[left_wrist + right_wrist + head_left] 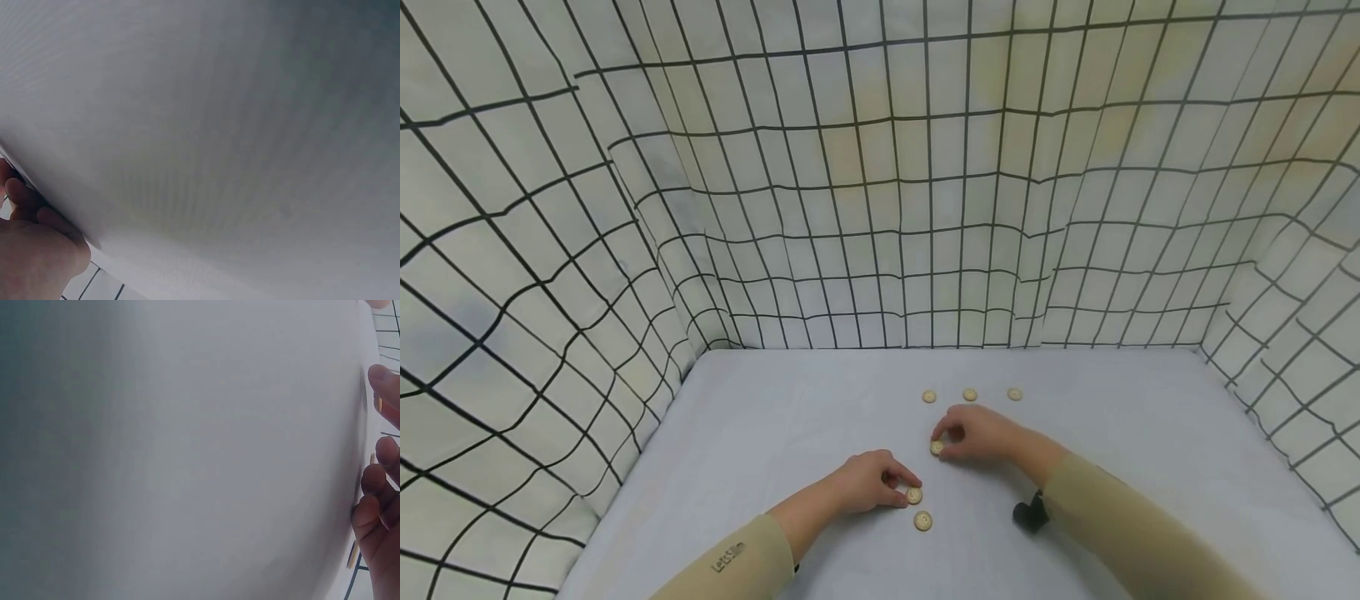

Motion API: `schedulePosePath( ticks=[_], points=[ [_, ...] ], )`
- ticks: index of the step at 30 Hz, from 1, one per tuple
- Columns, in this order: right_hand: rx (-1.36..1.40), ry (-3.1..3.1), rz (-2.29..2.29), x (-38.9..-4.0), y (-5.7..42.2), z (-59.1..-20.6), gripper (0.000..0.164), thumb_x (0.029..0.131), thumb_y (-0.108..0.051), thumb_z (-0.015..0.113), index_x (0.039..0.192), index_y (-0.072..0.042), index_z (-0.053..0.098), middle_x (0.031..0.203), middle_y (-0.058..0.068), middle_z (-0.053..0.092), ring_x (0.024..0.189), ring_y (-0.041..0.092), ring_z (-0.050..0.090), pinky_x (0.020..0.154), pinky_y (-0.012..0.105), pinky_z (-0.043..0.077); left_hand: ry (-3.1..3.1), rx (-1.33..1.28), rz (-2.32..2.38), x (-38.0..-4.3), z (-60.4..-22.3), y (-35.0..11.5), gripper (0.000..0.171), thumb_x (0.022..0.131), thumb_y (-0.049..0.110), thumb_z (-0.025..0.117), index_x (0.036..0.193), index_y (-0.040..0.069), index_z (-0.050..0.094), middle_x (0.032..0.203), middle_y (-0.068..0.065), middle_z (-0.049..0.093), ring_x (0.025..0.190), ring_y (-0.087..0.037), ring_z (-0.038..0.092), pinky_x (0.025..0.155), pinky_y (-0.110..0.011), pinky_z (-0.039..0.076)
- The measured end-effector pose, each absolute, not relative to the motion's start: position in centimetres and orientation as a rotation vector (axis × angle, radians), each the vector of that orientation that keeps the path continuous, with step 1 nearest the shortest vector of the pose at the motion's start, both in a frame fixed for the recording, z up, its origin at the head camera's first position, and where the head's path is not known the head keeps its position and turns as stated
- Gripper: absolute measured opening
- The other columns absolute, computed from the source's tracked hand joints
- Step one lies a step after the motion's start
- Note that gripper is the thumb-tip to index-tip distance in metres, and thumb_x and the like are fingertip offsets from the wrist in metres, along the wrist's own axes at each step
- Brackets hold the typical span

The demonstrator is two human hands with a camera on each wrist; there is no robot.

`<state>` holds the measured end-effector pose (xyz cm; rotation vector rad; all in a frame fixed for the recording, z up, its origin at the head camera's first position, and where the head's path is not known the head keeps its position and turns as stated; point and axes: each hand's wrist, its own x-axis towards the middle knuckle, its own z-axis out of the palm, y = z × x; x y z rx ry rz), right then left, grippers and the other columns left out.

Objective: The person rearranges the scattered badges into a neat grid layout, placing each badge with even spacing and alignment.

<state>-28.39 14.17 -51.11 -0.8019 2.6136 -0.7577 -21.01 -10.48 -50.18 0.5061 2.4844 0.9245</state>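
Pale wooden-looking round buttons lie on the white table. My right hand (977,433) pinches one button (937,447) between thumb and forefinger, low at the tabletop. Nearer to me, the left hand (867,482) has thumb and forefinger on the edges of another button (913,495). Just below that one lies a loose button (923,521), apart from the fingers. In the right wrist view the right hand (381,506) shows at the right edge, with a sliver of button (378,403) by the fingertips. The left wrist view catches the left hand (37,244) in its lower left corner.
Three buttons form a loose row beyond the right hand: a left one (929,397), a middle one (970,394) and a right one (1015,393). White walls with a black grid (880,250) enclose the table (760,417). A black wrist device (1031,514) hangs at the right sleeve.
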Motion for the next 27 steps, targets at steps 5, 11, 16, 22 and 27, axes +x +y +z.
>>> schedulePosePath(
  ticks=[5, 11, 16, 22, 27],
  points=[
    [-0.699, 2.619, -0.805, -29.0, 13.5, -51.0, 0.016, 0.083, -0.029, 0.080, 0.098, -0.032, 0.074, 0.085, -0.008, 0.058, 0.084, 0.014, 0.052, 0.075, 0.034, 0.044, 2.486, 0.502, 0.918, -21.1, -50.3, -10.5, 0.022, 0.083, 0.022, 0.081, 0.102, 0.032, 0.079, 0.086, 0.005, 0.054, 0.078, -0.011, 0.047, 0.067, -0.029, 0.038],
    [-0.670, 2.649, -0.816, -29.5, 12.9, -50.9, 0.017, 0.083, -0.030, 0.080, 0.099, -0.028, 0.074, 0.084, -0.006, 0.057, 0.082, 0.015, 0.051, 0.073, 0.033, 0.044, 2.490, 0.517, 0.907, -21.1, -50.6, -10.6, 0.022, 0.083, 0.023, 0.081, 0.101, 0.034, 0.078, 0.086, 0.005, 0.054, 0.078, -0.010, 0.047, 0.067, -0.028, 0.038],
    [-0.644, 2.653, -0.820, -30.0, 12.5, -50.9, 0.016, 0.083, -0.031, 0.080, 0.098, -0.029, 0.074, 0.083, -0.005, 0.058, 0.082, 0.015, 0.051, 0.073, 0.034, 0.043, 2.486, 0.517, 0.916, -21.0, -50.5, -10.5, 0.022, 0.083, 0.023, 0.081, 0.102, 0.033, 0.079, 0.086, 0.005, 0.053, 0.078, -0.010, 0.047, 0.067, -0.028, 0.038],
    [-0.622, 2.677, -0.788, -30.8, 12.4, -51.4, 0.018, 0.083, -0.030, 0.080, 0.099, -0.028, 0.074, 0.082, -0.005, 0.058, 0.080, 0.015, 0.051, 0.073, 0.034, 0.042, 2.489, 0.511, 0.912, -20.9, -50.3, -10.4, 0.021, 0.083, 0.023, 0.081, 0.102, 0.032, 0.079, 0.087, 0.005, 0.053, 0.078, -0.010, 0.047, 0.068, -0.028, 0.038],
    [-0.607, 2.684, -0.788, -31.2, 12.4, -51.7, 0.019, 0.083, -0.029, 0.080, 0.101, -0.027, 0.075, 0.083, -0.005, 0.057, 0.080, 0.014, 0.051, 0.074, 0.034, 0.042, 2.491, 0.512, 0.906, -20.9, -50.2, -10.4, 0.021, 0.083, 0.022, 0.081, 0.102, 0.032, 0.079, 0.087, 0.005, 0.054, 0.078, -0.010, 0.047, 0.068, -0.028, 0.039]
  ],
)
